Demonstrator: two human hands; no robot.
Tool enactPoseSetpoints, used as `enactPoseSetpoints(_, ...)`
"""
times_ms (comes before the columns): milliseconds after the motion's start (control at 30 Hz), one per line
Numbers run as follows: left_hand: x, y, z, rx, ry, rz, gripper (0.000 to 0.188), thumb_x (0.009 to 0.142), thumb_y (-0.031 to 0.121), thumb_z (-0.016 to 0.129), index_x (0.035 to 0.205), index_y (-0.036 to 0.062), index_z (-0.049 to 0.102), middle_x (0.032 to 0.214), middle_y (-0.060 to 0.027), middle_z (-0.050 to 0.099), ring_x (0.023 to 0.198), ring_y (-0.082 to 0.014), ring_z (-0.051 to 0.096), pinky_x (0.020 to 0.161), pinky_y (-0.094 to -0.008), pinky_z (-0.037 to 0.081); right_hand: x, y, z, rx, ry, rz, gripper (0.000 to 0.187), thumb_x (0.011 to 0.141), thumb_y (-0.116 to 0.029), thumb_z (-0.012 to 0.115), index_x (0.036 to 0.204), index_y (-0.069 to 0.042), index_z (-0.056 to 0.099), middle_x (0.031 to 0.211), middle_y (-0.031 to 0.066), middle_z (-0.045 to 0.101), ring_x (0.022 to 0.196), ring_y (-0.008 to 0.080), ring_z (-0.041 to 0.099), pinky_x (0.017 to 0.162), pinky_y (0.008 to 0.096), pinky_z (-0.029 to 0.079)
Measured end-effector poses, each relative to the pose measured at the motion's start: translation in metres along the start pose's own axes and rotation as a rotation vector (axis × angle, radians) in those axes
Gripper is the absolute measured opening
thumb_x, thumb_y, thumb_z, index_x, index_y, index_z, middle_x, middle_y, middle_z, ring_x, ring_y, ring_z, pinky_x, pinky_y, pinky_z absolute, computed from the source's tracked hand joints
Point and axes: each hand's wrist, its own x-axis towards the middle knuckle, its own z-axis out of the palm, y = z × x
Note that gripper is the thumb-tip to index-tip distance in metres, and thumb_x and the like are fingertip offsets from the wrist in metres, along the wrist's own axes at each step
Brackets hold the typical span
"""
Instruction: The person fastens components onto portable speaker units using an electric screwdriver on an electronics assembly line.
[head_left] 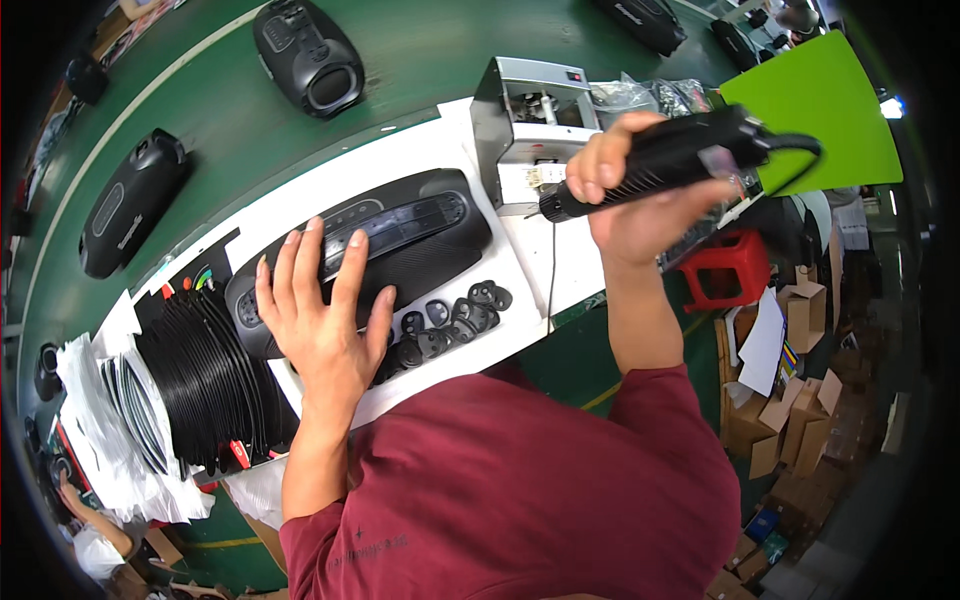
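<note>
My left hand (325,325) lies spread over a black portable speaker (445,255), fingers stretched across its top beside a glossy dark strip. The speaker rests in a white tray (505,270). My right hand (640,215) is wrapped round a black electric screwdriver (680,158), raised and held nearly level. A cord curves from its far right end. The screwdriver's front end is beside a grey metal box-shaped machine (550,75), which looks like a screw feeder. Several small black plastic pieces (470,312) lie in the tray along the speaker's near side.
Black rings (205,370) are stacked at left beside white plastic wrapping (120,430). More speakers (305,60) stand on the green surface beyond. At right are a bright green panel (820,110), a red stool (735,270) and cardboard boxes (805,410). Another person's arm (95,515) shows at lower left.
</note>
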Motion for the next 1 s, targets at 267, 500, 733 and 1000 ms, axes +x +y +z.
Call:
enactPoseSetpoints(267, -0.002, -0.003, -0.003, -0.010, -0.020, 0.001, 0.064, 0.079, 0.026, 0.080, 0.139, 0.0177, 0.059, 0.150, -0.0164, 0.048, 0.137, -0.0368, 0.045, 0.116, -0.0565, 0.025, 0.029, 0.016, 0.055, 0.166, -0.271, -0.027, 0.111, 0.068, -0.099, 0.042, 0.127, -0.006, 0.058, 0.077, 0.0048, 0.057, 0.063, 0.0174, 0.054, 0.059, 0.0345, 0.044)
enactPoseSetpoints(500, -0.004, -0.008, -0.001, -0.014, -0.023, -0.002, 0.065, 0.078, 0.027, 0.080, 0.139, 0.0192, 0.059, 0.150, -0.0153, 0.048, 0.138, -0.0357, 0.045, 0.116, -0.0563, 0.025, 0.029, 0.035, 0.054, 0.042, -0.219, 0.013, 0.109, 0.066, -0.100, 0.038, 0.121, -0.008, 0.057, 0.071, 0.0033, 0.053, 0.058, 0.0157, 0.051, 0.052, 0.0321, 0.042)
enactPoseSetpoints(733, -0.003, -0.005, -0.002, 0.008, -0.038, 0.014, 0.061, 0.079, 0.029, 0.079, 0.137, 0.0185, 0.061, 0.148, -0.0157, 0.050, 0.137, -0.0355, 0.046, 0.116, -0.0559, 0.026, 0.031, 0.041, 0.056, 0.036, -0.262, 0.067, 0.102, 0.066, -0.099, 0.039, 0.107, -0.007, 0.055, 0.068, 0.0041, 0.051, 0.054, 0.0154, 0.050, 0.048, 0.0310, 0.041)
enactPoseSetpoints(1000, 0.000, 0.002, -0.001, 0.045, -0.026, 0.046, 0.062, 0.079, 0.027, 0.079, 0.137, 0.0162, 0.060, 0.149, -0.0167, 0.049, 0.137, -0.0366, 0.045, 0.116, -0.0558, 0.027, 0.022, 0.023, 0.067, -0.271, -0.208, 0.148, 0.113, 0.063, -0.101, 0.037, 0.111, -0.001, 0.055, 0.066, 0.0081, 0.054, 0.056, 0.0184, 0.052, 0.050, 0.0326, 0.045)
